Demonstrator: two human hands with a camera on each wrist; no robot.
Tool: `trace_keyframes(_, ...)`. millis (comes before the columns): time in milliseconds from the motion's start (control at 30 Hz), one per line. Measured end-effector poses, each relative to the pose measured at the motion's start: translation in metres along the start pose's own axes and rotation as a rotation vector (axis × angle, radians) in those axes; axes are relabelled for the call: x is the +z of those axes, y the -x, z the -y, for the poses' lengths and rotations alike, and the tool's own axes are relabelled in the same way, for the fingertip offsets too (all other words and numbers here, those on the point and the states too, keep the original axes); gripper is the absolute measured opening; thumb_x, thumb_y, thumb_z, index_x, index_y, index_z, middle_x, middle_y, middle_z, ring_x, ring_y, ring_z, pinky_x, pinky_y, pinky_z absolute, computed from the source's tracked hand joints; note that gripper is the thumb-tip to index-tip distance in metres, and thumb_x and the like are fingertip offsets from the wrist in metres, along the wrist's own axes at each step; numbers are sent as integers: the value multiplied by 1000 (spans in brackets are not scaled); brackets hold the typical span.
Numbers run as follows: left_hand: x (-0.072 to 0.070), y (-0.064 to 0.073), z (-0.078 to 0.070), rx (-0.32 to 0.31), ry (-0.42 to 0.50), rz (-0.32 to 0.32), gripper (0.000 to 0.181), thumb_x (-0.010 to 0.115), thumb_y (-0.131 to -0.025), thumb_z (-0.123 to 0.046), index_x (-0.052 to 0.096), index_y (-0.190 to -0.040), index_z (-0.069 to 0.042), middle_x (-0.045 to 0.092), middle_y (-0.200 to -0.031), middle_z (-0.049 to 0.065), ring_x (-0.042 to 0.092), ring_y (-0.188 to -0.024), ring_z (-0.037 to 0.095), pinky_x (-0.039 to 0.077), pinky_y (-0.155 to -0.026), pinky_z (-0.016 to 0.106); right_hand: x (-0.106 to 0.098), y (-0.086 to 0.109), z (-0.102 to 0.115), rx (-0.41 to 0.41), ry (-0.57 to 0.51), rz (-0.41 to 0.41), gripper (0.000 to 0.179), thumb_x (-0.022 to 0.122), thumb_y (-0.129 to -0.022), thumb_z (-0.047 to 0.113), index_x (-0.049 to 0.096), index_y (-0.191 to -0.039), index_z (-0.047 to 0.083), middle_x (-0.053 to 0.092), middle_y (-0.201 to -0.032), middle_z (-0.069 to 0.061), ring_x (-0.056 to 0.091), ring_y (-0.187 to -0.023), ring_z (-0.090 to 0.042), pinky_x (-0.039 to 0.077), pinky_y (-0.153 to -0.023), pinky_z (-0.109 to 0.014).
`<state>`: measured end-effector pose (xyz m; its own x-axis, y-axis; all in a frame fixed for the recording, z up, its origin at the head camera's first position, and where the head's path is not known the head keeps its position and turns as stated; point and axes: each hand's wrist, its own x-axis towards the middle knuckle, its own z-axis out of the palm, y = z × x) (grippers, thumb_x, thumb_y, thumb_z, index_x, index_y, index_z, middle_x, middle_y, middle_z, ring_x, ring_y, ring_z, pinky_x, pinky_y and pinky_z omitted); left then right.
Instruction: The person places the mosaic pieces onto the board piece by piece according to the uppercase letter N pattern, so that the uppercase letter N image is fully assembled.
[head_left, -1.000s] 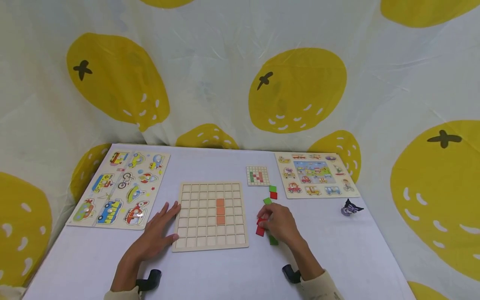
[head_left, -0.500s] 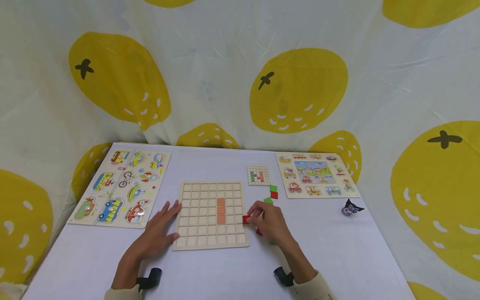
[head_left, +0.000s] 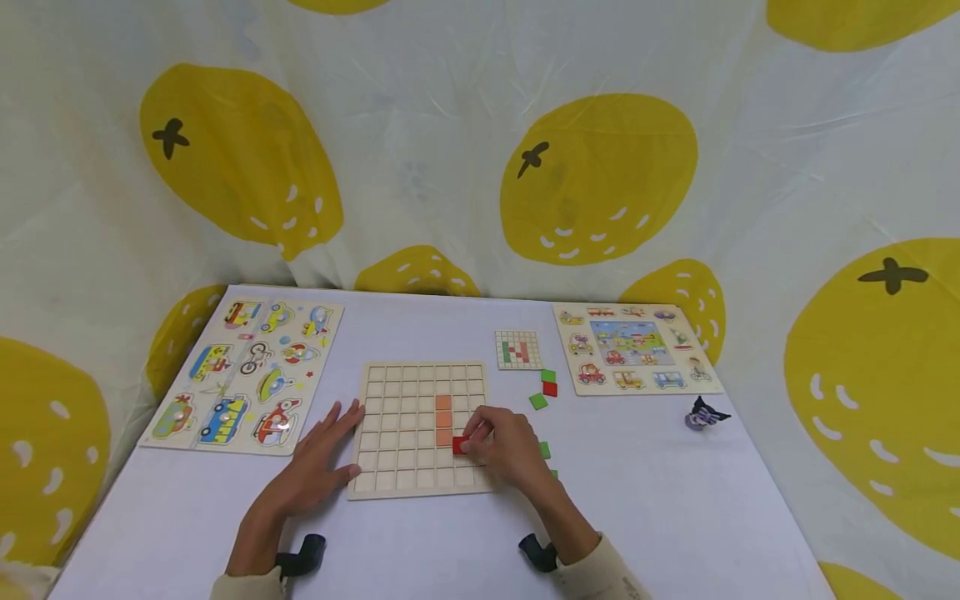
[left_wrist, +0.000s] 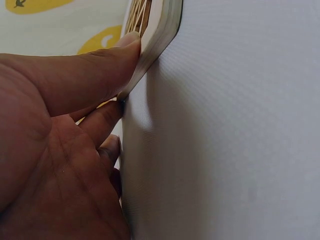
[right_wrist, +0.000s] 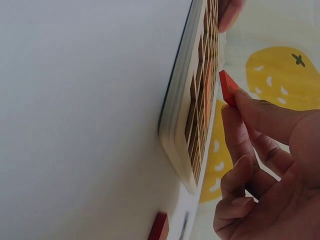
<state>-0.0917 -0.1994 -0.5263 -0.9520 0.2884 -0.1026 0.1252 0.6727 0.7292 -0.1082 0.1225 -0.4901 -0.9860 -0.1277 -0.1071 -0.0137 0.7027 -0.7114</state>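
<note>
A square wooden grid board (head_left: 420,493) lies on the table, with three orange tiles (head_left: 444,419) in one column. My right hand (head_left: 510,450) pinches a red square tile (head_left: 457,447) between thumb and fingertips, over the right part of the grid. In the right wrist view, that red tile (right_wrist: 228,87) is tilted and appears held off the board. At the board's left edge rests my left hand (head_left: 318,457), fingers spread. The left wrist view has its thumb (left_wrist: 95,75) against the board's edge (left_wrist: 162,37), with fingertips touching lower down.
Green tiles (head_left: 538,402) and a red tile (head_left: 550,389) lie right of the board, some partly behind my right hand. Behind them is a small pattern card (head_left: 517,351). Vehicle puzzles stand left (head_left: 240,383) and right (head_left: 637,383). A small dark figure (head_left: 705,414) sits far right.
My right hand has picked up a red tile from the loose ones and carried it left over the grid. The left hand stays at the board's edge.
</note>
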Motion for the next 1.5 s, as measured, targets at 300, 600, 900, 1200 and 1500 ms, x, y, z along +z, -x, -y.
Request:
trace_keyframes(300, 0, -1, 0, -2, 3, 3, 96, 81, -87, -2, 33, -168, -16, 22, -178, 13, 3, -167, 44, 4, -131, 69, 18, -1, 8, 20, 50, 15, 18, 87, -87, 18, 70, -85, 23, 61, -72, 7, 58, -73, -13, 46, -58, -28)
trace_keyframes(600, 0, -1, 0, -1, -5, 7, 96, 81, -87, -2, 32, -168, -16, 22, -178, 13, 3, -167, 44, 4, -131, 69, 24, -2, 15, 4, 103, 37, 18, 87, -87, 17, 71, -82, 22, 59, -66, 7, 56, -67, -12, 43, -57, -27)
trace_keyframes(900, 0, -1, 0, -5, -7, 5, 96, 82, -87, -2, 33, -168, -16, 22, -178, 13, 4, -167, 44, 4, -131, 69, 25, -2, 13, -13, 125, 44, 15, 88, -86, 18, 74, -82, 23, 59, -66, 9, 56, -68, -11, 45, -57, -25)
trace_keyframes(1200, 0, -1, 0, -7, -10, 6, 96, 82, -87, -3, 32, -168, -16, 21, -178, 13, 3, -167, 44, 4, -131, 69, 14, 1, 6, -24, 59, 87, 13, 91, -82, 19, 81, -91, 22, 65, -74, 11, 59, -83, -13, 48, -67, -29)
trace_keyframes(1500, -1, -1, 1, 11, -4, 2, 95, 82, -87, -3, 34, -168, -16, 22, -178, 13, 4, -166, 45, 5, -130, 70, -10, 6, -7, -10, 22, 22, 20, 91, -83, 17, 81, -100, 20, 70, -81, 9, 59, -85, -17, 45, -68, -29)
